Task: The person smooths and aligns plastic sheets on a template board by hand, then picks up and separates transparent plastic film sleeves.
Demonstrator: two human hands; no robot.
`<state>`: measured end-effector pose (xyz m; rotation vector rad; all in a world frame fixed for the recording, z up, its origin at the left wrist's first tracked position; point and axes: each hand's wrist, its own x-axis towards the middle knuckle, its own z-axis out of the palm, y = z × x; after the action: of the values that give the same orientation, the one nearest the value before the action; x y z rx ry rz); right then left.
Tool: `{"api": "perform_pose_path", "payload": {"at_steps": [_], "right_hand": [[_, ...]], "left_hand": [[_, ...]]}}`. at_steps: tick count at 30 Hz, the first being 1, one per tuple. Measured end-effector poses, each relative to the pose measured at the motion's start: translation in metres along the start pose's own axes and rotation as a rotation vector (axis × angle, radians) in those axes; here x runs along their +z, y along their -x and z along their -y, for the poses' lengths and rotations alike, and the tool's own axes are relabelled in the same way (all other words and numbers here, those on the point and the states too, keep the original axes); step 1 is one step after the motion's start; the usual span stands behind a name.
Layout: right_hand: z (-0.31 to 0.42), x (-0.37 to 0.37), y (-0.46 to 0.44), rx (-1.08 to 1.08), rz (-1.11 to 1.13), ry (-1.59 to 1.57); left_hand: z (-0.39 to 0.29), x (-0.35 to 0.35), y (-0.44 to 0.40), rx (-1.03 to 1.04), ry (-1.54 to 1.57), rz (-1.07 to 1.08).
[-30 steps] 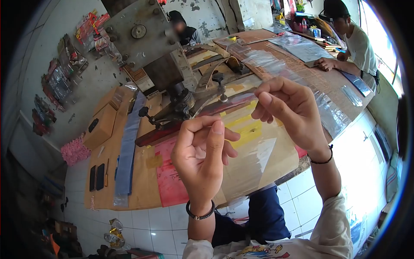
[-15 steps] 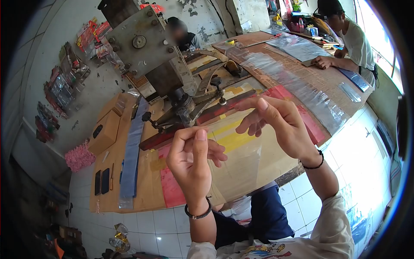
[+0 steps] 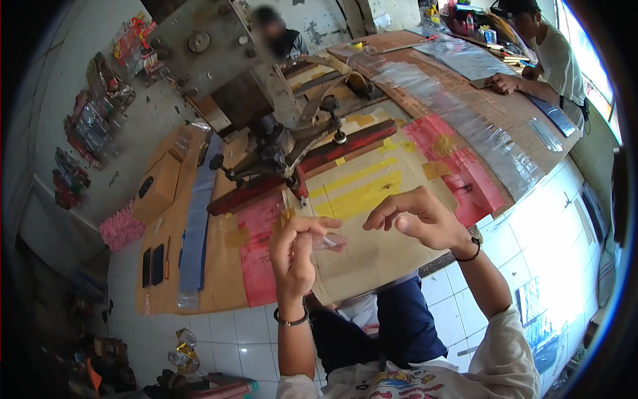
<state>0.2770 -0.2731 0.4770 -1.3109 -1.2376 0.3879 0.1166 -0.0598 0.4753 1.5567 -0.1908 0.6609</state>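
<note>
My left hand [image 3: 292, 259] is closed, thumb against fingers, at the front of the work board. A small clear, pinkish piece of plastic [image 3: 330, 242] sticks out from its fingertips. To its right, my right hand [image 3: 425, 219] hovers above the board with curved fingers and the thumb apart; I see nothing in it. Beneath both hands lies a beige sheet [image 3: 362, 256] with yellow tape strips [image 3: 365, 189]. Just beyond them stands a press machine [image 3: 266, 136] with a long red bar [image 3: 256, 191] across the board.
Red sheets [image 3: 458, 169] flank the beige one. On the left are a blue-grey plastic strip [image 3: 199, 233], two phones [image 3: 157, 265] and a cardboard box [image 3: 159, 189]. Clear plastic [image 3: 458, 120] covers the right table, where a person [image 3: 548, 60] works. Another person [image 3: 279, 40] is behind the press.
Both hands have come down and nearer to me, and the right hand's fingers have turned downward. The small plastic piece now shows at my left fingertips. The view has shifted slightly.
</note>
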Motion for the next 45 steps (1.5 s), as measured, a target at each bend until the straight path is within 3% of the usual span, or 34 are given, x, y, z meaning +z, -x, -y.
{"api": "perform_pose_path", "payload": {"at_steps": [2,5,8,9,10,12,13,16,17,20,23,26,30,35,45], "right_hand": [[-0.005,0.009,-0.001,0.065,-0.052,0.062],[-0.014,0.017,-0.004,0.157,-0.139,0.095],[-0.030,0.015,-0.009,0.171,-0.202,0.198],[-0.031,0.013,-0.014,0.220,-0.208,0.274],[-0.033,0.012,-0.017,0.269,-0.212,0.349],[-0.051,0.019,-0.021,0.055,-0.214,0.719],[-0.060,0.024,-0.023,-0.059,-0.211,0.899],[-0.078,0.045,-0.005,-0.067,0.128,0.965],[-0.078,0.049,0.002,-0.088,0.076,0.960],[-0.078,0.044,0.006,-0.026,0.065,1.003],[-0.092,0.041,-0.007,-0.063,0.044,1.092],[-0.110,0.041,-0.034,-0.055,-0.002,1.163],[-0.097,0.050,-0.032,-0.003,0.077,0.956],[-0.105,0.060,-0.021,-0.033,0.099,1.008],[-0.130,0.048,-0.051,-0.027,0.156,0.944]], "left_hand": [[0.013,-0.003,0.003,-0.076,0.130,-0.020],[0.025,-0.005,0.003,-0.011,0.203,-0.004],[0.025,-0.004,-0.007,-0.172,-0.216,-0.016],[0.031,-0.009,-0.012,-0.245,-0.141,-0.043],[0.038,-0.014,-0.018,-0.248,-0.230,-0.050],[0.055,-0.024,-0.033,-0.254,-0.417,-0.057],[0.063,-0.027,-0.038,-0.283,-0.766,-0.049],[0.072,-0.023,-0.020,0.144,-1.411,0.052],[0.065,-0.019,-0.012,0.024,-1.331,0.045],[0.036,-0.014,0.022,-0.203,-1.164,0.296],[0.038,-0.004,0.044,-0.051,-1.239,0.401],[0.060,-0.011,0.031,-0.102,-1.287,0.373],[0.075,-0.013,0.015,-0.068,-1.431,0.369],[0.085,-0.020,0.004,-0.113,-1.313,0.269],[0.071,-0.016,0.018,-0.203,-1.244,0.298]]}}
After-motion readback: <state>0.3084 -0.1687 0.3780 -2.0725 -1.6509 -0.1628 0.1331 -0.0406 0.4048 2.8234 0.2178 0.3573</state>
